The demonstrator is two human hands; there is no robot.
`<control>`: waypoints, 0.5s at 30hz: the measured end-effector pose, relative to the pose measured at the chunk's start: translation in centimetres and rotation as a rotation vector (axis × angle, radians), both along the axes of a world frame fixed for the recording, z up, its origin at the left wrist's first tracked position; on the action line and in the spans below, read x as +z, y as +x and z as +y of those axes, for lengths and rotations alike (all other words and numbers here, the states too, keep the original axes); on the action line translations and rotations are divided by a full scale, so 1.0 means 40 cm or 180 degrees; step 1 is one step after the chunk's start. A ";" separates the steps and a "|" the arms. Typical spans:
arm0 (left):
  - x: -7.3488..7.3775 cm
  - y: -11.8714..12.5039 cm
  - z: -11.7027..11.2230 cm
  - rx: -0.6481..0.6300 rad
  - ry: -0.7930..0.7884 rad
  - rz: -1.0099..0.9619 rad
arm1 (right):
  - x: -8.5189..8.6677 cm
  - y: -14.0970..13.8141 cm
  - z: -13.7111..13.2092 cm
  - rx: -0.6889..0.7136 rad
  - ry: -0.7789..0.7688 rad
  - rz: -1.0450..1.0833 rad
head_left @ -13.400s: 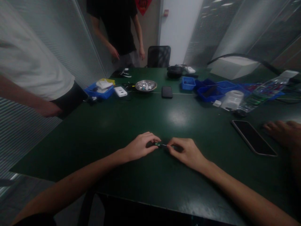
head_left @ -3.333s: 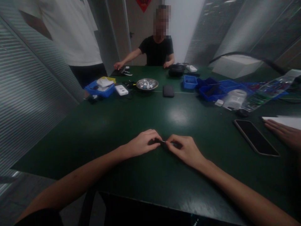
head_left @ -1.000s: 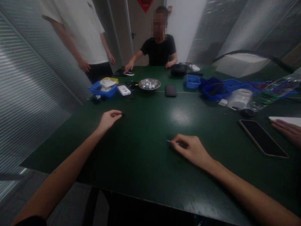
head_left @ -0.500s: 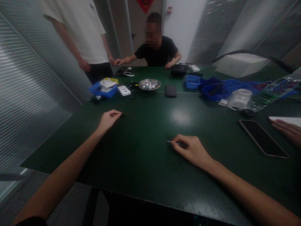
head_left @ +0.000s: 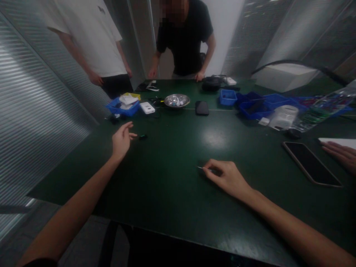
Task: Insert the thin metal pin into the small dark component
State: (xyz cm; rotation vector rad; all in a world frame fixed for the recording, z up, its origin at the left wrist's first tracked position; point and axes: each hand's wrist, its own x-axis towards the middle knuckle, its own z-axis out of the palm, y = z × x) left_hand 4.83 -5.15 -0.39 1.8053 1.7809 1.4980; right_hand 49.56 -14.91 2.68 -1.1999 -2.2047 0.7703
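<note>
My left hand (head_left: pixel 122 140) is open, thumb and fingers apart, just left of a small dark object (head_left: pixel 142 137) lying on the green table (head_left: pixel 167 178). That object has a greenish glint, and its kind is too small to make out. Farther right, my right hand (head_left: pixel 226 176) rests near the tabletop with thumb and forefinger pinched together. A thin, light, pin-like metal piece (head_left: pixel 200 167) sticks out leftward from the pinch; the rest of it is hidden by the fingers.
A metal bowl (head_left: pixel 177 101) with small items, a black phone-like object (head_left: pixel 202 108), a white power bank (head_left: pixel 147 108) and a blue basket (head_left: pixel 124 106) stand ahead. At right lie a large phone (head_left: pixel 311 163), blue bins (head_left: pixel 256 105) and another person's hand (head_left: pixel 340 154). Two people stand beyond.
My left hand has let go of the small dark object and drawn back left, its fingers spreading. My right hand stays put. The person in black across the table has risen from a lower position.
</note>
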 end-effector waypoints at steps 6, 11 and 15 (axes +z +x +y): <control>-0.023 -0.053 0.018 -0.0266 0.0518 -0.0305 | 0.001 0.000 0.000 0.0022 0.0022 -0.0030; -0.018 -0.041 0.013 -0.0328 0.0474 0.0494 | -0.005 0.002 0.000 0.0050 0.0045 0.0010; 0.009 -0.006 -0.009 -0.0354 0.0338 0.0835 | -0.004 0.003 0.000 0.0056 0.0056 -0.0007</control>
